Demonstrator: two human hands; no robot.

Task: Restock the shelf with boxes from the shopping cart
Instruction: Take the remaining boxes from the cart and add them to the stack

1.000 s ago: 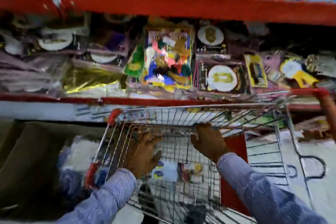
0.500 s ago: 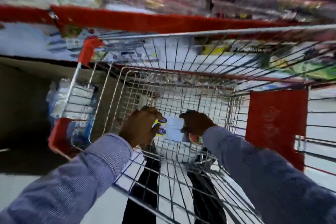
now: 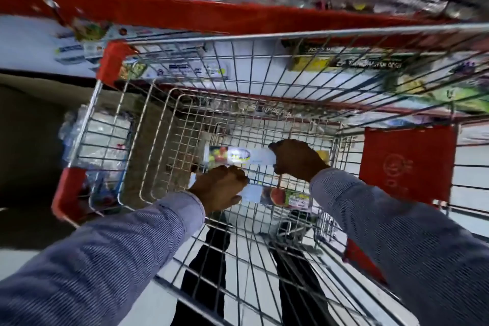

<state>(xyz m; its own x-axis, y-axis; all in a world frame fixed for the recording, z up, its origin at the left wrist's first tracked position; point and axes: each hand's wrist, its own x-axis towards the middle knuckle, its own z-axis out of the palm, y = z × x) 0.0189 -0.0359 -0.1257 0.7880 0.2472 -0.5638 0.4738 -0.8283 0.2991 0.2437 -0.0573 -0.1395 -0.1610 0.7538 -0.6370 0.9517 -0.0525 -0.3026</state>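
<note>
Since half a second ago, the far box (image 3: 239,155) in the cart (image 3: 238,45) has been clasped by the right hand (image 3: 297,159), the near box (image 3: 275,196) by the left hand (image 3: 221,188). Light, stiff cartons are judged, best held at their ends.

Dark trouser legs (image 3: 209,270) under wire mesh, pale floor (image 3: 471,161) (blurred)

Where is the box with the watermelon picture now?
It lies low in the shopping cart, on its wire floor, with the left hand on its left end; the watermelon box sits nearer than the right hand.
</note>
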